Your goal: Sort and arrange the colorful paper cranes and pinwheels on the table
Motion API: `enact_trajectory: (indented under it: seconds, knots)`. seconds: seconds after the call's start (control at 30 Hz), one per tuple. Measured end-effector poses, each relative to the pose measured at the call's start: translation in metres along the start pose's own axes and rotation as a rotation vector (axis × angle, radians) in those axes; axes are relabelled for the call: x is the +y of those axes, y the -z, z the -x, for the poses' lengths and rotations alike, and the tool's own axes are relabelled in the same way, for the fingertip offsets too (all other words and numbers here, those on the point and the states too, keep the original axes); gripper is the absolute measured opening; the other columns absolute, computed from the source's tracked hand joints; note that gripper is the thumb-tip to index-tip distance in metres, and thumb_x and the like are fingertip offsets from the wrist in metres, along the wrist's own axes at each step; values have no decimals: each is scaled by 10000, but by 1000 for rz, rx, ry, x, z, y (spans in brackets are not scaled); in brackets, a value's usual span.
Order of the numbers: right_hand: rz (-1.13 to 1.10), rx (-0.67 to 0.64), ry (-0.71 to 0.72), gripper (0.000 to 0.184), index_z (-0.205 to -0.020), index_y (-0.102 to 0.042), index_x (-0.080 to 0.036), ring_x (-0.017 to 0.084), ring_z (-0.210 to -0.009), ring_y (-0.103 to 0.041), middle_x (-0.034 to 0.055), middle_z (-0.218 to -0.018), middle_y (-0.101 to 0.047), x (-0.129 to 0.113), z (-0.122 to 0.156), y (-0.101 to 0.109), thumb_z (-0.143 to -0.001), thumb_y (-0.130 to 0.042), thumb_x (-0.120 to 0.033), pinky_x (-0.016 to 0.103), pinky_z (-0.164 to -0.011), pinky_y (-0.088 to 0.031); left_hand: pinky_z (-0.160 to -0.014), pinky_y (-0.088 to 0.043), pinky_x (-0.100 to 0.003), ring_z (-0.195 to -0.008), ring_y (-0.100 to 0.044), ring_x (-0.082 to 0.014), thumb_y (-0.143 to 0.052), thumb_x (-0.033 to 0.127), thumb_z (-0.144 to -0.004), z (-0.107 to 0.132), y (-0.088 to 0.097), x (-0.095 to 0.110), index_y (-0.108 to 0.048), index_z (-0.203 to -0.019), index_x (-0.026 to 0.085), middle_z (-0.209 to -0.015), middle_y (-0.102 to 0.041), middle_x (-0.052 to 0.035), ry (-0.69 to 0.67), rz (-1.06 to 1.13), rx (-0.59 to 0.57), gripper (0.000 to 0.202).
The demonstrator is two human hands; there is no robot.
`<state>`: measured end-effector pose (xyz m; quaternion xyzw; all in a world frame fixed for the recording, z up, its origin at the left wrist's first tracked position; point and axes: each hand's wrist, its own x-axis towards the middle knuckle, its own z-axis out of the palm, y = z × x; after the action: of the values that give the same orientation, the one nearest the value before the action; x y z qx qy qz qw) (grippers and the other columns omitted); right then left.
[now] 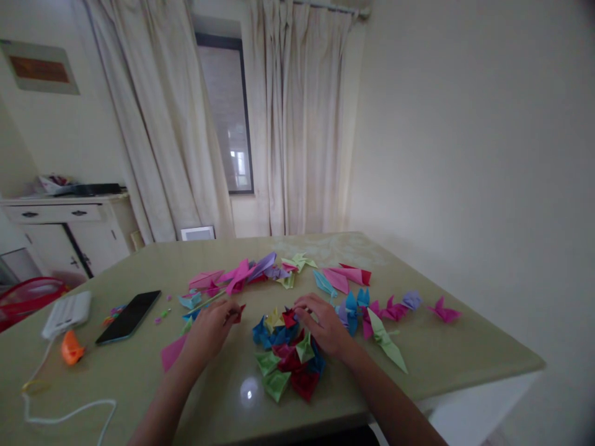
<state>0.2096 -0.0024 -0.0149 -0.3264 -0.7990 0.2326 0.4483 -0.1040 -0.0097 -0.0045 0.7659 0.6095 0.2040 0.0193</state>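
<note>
1. Both forearms reach over the near edge of the worktop point(465, 365), and between them lies the origami cluster point(287, 358), close to that edge, in green, red, blue and yellow.
2. The person's left hand point(218, 325), left of the cluster, has its fingers bent nearly together and appears to pinch a small red paper piece point(239, 314).
3. The right hand point(320, 319) curls at the cluster's far side, thumb near fingers, touching a red folded point point(289, 317); whether it grips cannot be told.
4. Pressing too hard could crease the thin paper; a sideways tug by the right hand could loosen neighbouring folds.
5. A dropped left forearm could flatten the pink paper point(171, 353) beside it; a rightward sweep could catch the pale green folded strip point(388, 344).
6. Bare surface runs left toward the smartphone point(129, 318) and right toward the near right corner; a pink origami piece point(445, 311) sits near the right edge.
</note>
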Motion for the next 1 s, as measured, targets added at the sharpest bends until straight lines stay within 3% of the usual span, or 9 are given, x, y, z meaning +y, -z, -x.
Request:
enact_trajectory:
  seconds: [0.13, 0.3, 0.4, 0.5, 0.63, 0.73, 0.83, 0.93, 1.0]
  knots:
    - [8, 21, -4, 379, -1038, -723, -224, 224, -1013, -672, 72, -1044, -722, 0, 0, 2, -1116, -498, -518, 366, -936, -504, -929, -526, -369, -1023, -716, -252, -502, 198, -998, -5, -1, 19, -718, -1045, 218, -1096, -760, -95, -78, 128, 94, 222]
    - [17, 40, -10, 351, -1022, -719, -224, 227, -1012, -668, 74, -1043, -718, 0, -1, 3, -1112, -514, -494, 373, -942, -509, -1034, -493, -415, -1175, -684, -289, -553, 131, -959, -4, -19, 24, -718, -1169, 199, -1262, -714, -134, -11, -81, -21, 276]
    - [28, 33, -6, 337, -1016, -712, -230, 228, -996, -665, 71, -1034, -711, -1, 0, 2, -1110, -518, -489, 376, -928, -517, -995, -500, -385, -1120, -701, -279, -537, 112, -962, -3, -22, 18, -738, -1067, 185, -1146, -738, -125, 27, -121, -117, 238]
    - [26, 30, 2, 322, -1015, -711, -234, 226, -998, -663, 66, -1032, -706, -3, 0, 2, -1109, -524, -480, 370, -928, -517, -936, -511, -369, -1043, -714, -272, -524, 122, -968, -4, -15, 16, -729, -959, 180, -1056, -744, -121, 39, -120, -132, 213]
    - [20, 48, -7, 311, -1012, -715, -229, 224, -999, -663, 63, -1031, -703, -3, 0, 2, -1104, -540, -469, 363, -931, -512, -946, -525, -384, -1055, -710, -272, -491, 280, -1036, -4, -6, 28, -735, -998, 210, -1101, -763, -114, -5, 49, -8, 256]
    - [34, 42, -8, 304, -1008, -719, -226, 223, -993, -663, 62, -1025, -704, -2, 0, 2, -1103, -547, -458, 358, -913, -508, -1018, -531, -402, -1141, -708, -267, -480, 361, -1044, 2, 0, 32, -725, -1227, 245, -1246, -763, -103, -83, 227, 9, 327]
    - [36, 46, 4, 302, -1003, -715, -222, 219, -981, -664, 61, -1012, -701, -1, 0, 2, -1104, -546, -451, 353, -902, -509, -1066, -515, -426, -1207, -697, -279, -474, 372, -1025, 12, 10, 11, -683, -1335, 240, -1354, -733, -115, -54, 151, -19, 396]
    - [37, 57, 8, 298, -1002, -714, -223, 221, -982, -666, 65, -1019, -707, -1, 0, 3, -1101, -548, -449, 356, -907, -515, -1002, -520, -462, -1133, -714, -333, -461, 371, -999, 24, 24, -29, -737, -1169, 186, -1231, -764, -162, 112, -108, -18, 373]
    - [38, 60, 8, 290, -1005, -715, -224, 225, -983, -668, 69, -1027, -711, -1, 0, 2, -1098, -553, -446, 359, -908, -519, -904, -529, -430, -1032, -730, -330, -495, 400, -976, 31, 30, -53, -754, -1037, 200, -1086, -788, -144, 172, -199, -114, 333]
